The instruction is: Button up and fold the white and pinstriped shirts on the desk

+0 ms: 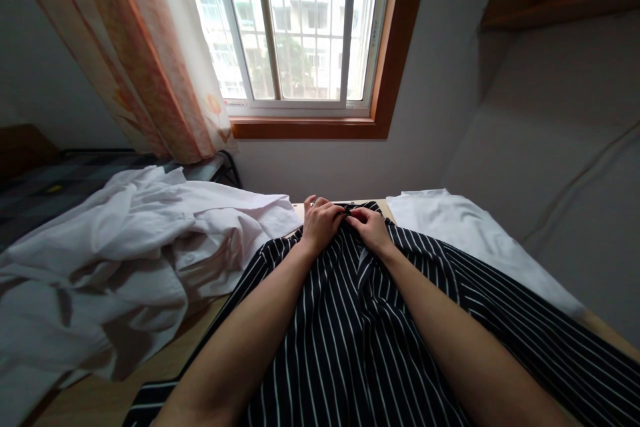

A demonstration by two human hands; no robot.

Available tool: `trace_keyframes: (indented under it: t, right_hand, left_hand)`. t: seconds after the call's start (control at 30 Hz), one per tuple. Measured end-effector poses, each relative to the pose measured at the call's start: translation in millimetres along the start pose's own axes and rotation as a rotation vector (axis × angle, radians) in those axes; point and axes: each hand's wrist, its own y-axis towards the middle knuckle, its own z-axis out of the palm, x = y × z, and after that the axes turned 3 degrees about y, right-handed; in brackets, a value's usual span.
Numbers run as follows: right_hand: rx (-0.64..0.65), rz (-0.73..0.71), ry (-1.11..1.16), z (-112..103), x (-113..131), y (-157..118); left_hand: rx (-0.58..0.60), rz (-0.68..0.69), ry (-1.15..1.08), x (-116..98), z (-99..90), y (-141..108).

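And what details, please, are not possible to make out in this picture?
In the head view:
Exact pinched part of the black cloth garment with white stripes: covered by the left grip and right grip, and too small.
The garment's near end: cut off by the bottom edge.
Left part of the large crumpled white cloth: cut off by the left edge.
Light-brown wooden tabletop: mostly under the fabrics.

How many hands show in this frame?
2: the left hand and the right hand, close together, pinching the black-and-white striped shirt at its neck end. No others show.
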Motion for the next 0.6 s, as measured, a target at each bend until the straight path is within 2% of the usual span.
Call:
trace_keyframes:
  t: [0.23, 0.6]
  right_hand:
    - [-0.062, 0.062, 0.098, -0.6, -8.6, 5.2]
    - [-0.070, 0.130, 0.190, -0.9, -6.9, 7.1]
  left_hand:
    - [-0.049, -0.089, -0.062, 0.4, 2.9, 1.2]
    - [-0.010, 0.011, 0.012, -2.7, -0.8, -0.5]
